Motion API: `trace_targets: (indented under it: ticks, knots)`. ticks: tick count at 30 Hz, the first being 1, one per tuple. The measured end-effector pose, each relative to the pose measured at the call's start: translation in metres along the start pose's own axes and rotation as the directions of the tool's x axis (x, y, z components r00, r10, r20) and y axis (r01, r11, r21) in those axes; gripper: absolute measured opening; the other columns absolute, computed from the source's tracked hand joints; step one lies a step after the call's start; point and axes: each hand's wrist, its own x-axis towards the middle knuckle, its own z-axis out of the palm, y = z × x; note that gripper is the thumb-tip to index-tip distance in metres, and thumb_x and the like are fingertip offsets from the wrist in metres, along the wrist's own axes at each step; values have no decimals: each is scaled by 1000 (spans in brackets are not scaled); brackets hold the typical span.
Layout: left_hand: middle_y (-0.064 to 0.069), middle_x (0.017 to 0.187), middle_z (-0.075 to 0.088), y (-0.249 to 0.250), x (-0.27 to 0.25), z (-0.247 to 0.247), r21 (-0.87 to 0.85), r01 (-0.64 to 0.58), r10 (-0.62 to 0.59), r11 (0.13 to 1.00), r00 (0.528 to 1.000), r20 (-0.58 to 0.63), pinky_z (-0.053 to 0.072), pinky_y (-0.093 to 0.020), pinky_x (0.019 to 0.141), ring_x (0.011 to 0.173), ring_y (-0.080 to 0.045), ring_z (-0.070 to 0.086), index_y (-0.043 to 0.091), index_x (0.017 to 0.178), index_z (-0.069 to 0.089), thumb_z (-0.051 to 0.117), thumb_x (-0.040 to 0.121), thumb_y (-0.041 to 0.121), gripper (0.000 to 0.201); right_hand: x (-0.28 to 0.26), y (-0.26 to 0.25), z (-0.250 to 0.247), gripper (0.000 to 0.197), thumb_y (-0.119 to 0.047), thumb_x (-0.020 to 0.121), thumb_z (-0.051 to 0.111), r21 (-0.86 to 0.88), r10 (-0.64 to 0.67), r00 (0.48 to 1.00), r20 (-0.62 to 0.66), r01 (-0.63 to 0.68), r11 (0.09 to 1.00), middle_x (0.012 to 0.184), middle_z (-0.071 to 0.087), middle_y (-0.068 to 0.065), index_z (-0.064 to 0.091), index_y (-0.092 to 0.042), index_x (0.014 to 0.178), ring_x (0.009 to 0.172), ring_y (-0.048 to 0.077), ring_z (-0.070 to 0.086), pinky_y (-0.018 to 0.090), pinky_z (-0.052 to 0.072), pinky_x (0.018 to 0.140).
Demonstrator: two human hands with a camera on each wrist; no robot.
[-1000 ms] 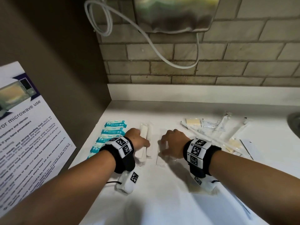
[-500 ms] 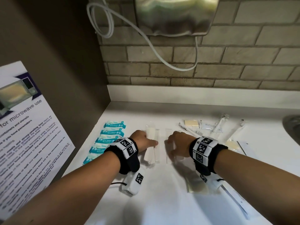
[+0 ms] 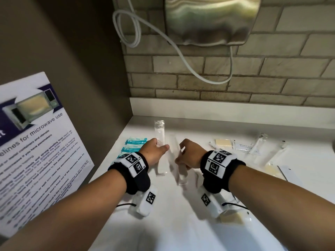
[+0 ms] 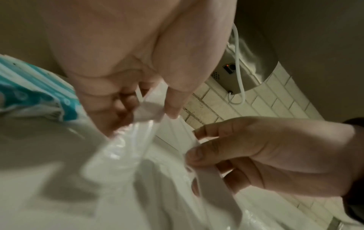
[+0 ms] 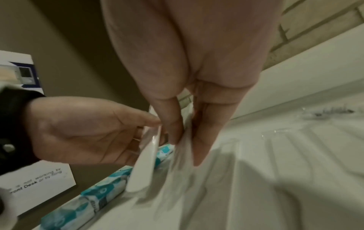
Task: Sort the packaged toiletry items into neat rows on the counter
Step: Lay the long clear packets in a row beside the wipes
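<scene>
The left hand (image 3: 155, 151) is pinching a clear-wrapped comb packet (image 3: 159, 132) between thumb and fingers; the right hand (image 3: 190, 153) is pinching a second clear packet (image 3: 178, 171), both lifted above the counter (image 3: 181, 223) near its left edge. Slick film could be slipping. Blur is hiding the second packet's contents.

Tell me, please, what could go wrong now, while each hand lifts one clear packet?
1. The left hand pinches its comb packet only at one end, so it may slip.
2. The right hand's clear packet is slippery film and blurred; it might drop crooked.
3. The teal packets lie close by and could be nudged out of line.
</scene>
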Motion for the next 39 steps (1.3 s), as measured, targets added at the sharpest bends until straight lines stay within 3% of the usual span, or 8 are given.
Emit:
trace_targets:
  ticks: [6,13,15,17,20,26,31,39]
  knots:
    - [-3,95,56,-2,2,-4,408,-12,-21,913,997,78,38,-27,75,88,-22,53,11,98,56,59,90,40,30,8,-3,10,44,-26,74,80,-134,77,992,-95,-90,987,94,62,5,57,-7,107,86,23,61,29,50,74]
    - [-8,116,60,1,7,1,402,23,-26,915,1000,3,50,-33,88,103,-26,59,12,121,51,77,76,33,56,19,-6,19,41,-43,74,76,-181,145,987,-70,-155,971,54,55,-1,52,-14,57,50,15,50,23,37,48]
    - [-11,130,52,1,9,-1,389,5,12,921,999,-42,46,-37,97,116,-30,54,11,133,45,69,84,33,59,18,-5,19,40,-46,77,74,-190,118,989,-93,-134,972,69,62,3,56,-11,67,67,21,58,25,40,53]
    - [-11,137,46,0,6,-4,444,-58,97,894,993,-67,41,-40,104,125,-30,47,13,137,44,59,91,27,51,14,-2,19,43,-40,80,74,-198,60,991,-122,-83,977,103,66,8,61,-7,104,96,26,63,28,49,73]
    - [-5,131,52,-8,-13,-7,634,-170,183,755,982,45,38,-40,105,128,-29,38,21,128,55,50,92,18,36,6,4,23,55,-27,87,65,-383,-127,986,-112,75,921,129,59,9,45,-9,136,120,27,53,35,49,94]
    - [6,132,53,-27,-45,6,861,-360,179,359,932,315,25,-44,101,126,-29,33,23,119,55,41,93,50,40,-5,13,48,45,-30,91,53,-773,-182,980,80,176,609,135,52,4,49,-14,133,131,26,41,37,33,108]
    - [7,139,48,-35,-40,-2,873,-353,141,337,935,324,24,-47,100,131,-32,30,22,124,51,39,94,49,42,-12,6,59,40,-28,97,37,-712,-198,974,111,217,668,131,51,9,50,-8,129,125,30,47,40,39,104]
    - [8,137,50,-35,-36,-10,879,-320,124,353,947,296,25,-45,98,125,-30,32,24,121,52,39,94,50,40,-9,-5,65,37,-24,94,46,-654,-117,984,136,178,736,128,49,12,52,-5,125,120,33,51,43,45,95]
